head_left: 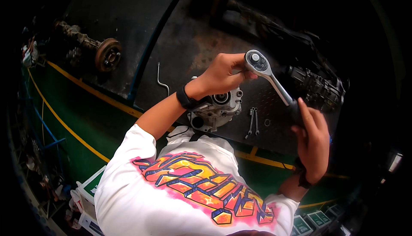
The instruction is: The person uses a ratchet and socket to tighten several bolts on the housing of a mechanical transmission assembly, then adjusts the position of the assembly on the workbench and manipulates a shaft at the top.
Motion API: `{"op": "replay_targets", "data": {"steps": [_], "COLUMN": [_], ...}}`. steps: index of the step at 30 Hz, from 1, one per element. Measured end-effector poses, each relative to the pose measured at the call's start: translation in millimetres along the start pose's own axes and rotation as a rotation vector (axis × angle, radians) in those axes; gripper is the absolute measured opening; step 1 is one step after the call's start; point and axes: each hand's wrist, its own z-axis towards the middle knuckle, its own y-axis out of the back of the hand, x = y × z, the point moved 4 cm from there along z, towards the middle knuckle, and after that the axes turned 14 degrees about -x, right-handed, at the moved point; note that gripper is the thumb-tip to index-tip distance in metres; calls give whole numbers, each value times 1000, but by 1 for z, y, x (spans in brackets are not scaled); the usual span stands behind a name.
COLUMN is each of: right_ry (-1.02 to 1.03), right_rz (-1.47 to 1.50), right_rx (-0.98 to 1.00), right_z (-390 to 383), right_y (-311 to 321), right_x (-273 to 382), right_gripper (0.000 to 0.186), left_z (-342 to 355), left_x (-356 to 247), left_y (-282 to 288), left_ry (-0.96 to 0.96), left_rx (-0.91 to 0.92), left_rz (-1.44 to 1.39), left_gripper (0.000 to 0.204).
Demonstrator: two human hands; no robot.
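A ratchet wrench (pixel 278 85) with a round silver head and a dark grip is held up between my hands, above the dark workbench (pixel 171 34). My left hand (pixel 225 75) pinches the head end with thumb and fingers. At the other end, my right hand (pixel 313 139) closes round the dark grip, its index finger stretched along it. Below my left wrist a grey cast-metal gear housing (pixel 216 115) rests at the bench's near edge; my left hand and forearm hide part of its top.
Two spanners (pixel 253 122) and a small ring (pixel 267 122) lie right of the housing. A bent metal rod (pixel 160 79) is to its left. A gearbox (pixel 317 88) sits at the right, an axle with a rusty brake drum (pixel 108 54) at the left. Yellow lines mark the green floor (pixel 86 115).
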Motion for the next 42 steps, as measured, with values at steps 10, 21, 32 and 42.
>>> {"op": "replay_targets", "data": {"steps": [10, 21, 32, 42], "right_ry": [116, 110, 87, 119], "right_rz": [-217, 136, -134, -8], "right_rx": [-498, -218, -530, -555], "right_z": [42, -26, 21, 32], "right_y": [-58, -5, -47, -43], "right_x": [-64, 25, -68, -97], "right_gripper": [67, 64, 43, 39], "left_z": [9, -3, 0, -3], "left_x": [12, -7, -15, -25], "left_y": [7, 14, 3, -11], "left_ry": [104, -19, -13, 20], "left_rx": [89, -163, 155, 201], "left_rz": [-42, 93, 205, 530], "left_gripper": [59, 27, 35, 41]}}
